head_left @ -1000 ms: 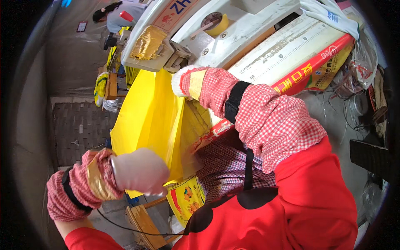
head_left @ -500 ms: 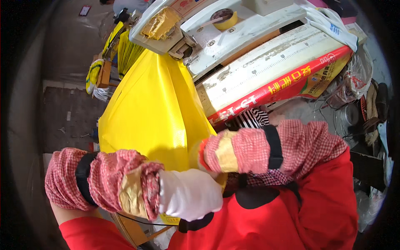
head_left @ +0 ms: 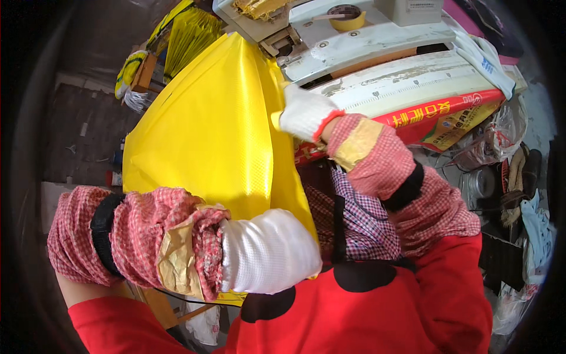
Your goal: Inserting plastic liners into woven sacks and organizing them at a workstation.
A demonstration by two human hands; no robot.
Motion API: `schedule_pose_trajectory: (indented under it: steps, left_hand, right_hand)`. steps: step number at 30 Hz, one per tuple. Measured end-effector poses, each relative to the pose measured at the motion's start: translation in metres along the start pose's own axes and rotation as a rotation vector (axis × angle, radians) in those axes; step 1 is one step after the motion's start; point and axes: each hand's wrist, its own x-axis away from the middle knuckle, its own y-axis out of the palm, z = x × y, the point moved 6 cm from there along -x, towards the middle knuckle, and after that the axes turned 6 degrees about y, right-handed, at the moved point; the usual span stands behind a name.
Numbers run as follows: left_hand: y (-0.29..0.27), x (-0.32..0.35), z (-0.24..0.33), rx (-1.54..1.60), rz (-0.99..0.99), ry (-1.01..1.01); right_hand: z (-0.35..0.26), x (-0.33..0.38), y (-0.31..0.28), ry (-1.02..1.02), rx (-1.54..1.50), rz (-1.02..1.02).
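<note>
A large glossy yellow sheet (head_left: pixel 206 124) of plastic-like material slopes down from a grey-white machine, which looks like a sewing machine (head_left: pixel 365 47), toward my lap. My left hand (head_left: pixel 268 253), in a white glove, is bent over the sheet's near edge against my body; its fingers are hidden. Up at the sheet's right edge is my right hand (head_left: pixel 309 115), in a white glove with a red cuff. Its fingers are closed at the edge, and a bit of yellow shows beside them. Checked red sleeve covers with black bands wrap both forearms.
A yellow tape roll (head_left: pixel 348 19) lies on the machine. White cloth (head_left: pixel 486 62) drapes over its right end. Red printed sacking (head_left: pixel 424 115) lines the table's near edge. Folded yellow pieces (head_left: pixel 191 44) are stacked at the far left. Bags and shoes (head_left: pixel 522 171) clutter the right side.
My right hand has moved from beside my left hand, up and away along the sheet's right edge. The left hand stays near my body. The view has shifted a little.
</note>
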Motion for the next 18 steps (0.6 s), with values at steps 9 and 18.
schedule_pose_trajectory:
  steps: [9,18]
  left_hand:
    - [0.017,0.003,0.019,-0.164,0.157,0.178]
    - [0.008,0.000,0.027,-0.170,0.121,0.276]
  right_hand:
    - [0.030,-0.027,0.025,-0.245,-0.497,-0.054]
    - [-0.003,0.016,0.016,-0.120,0.105,0.262]
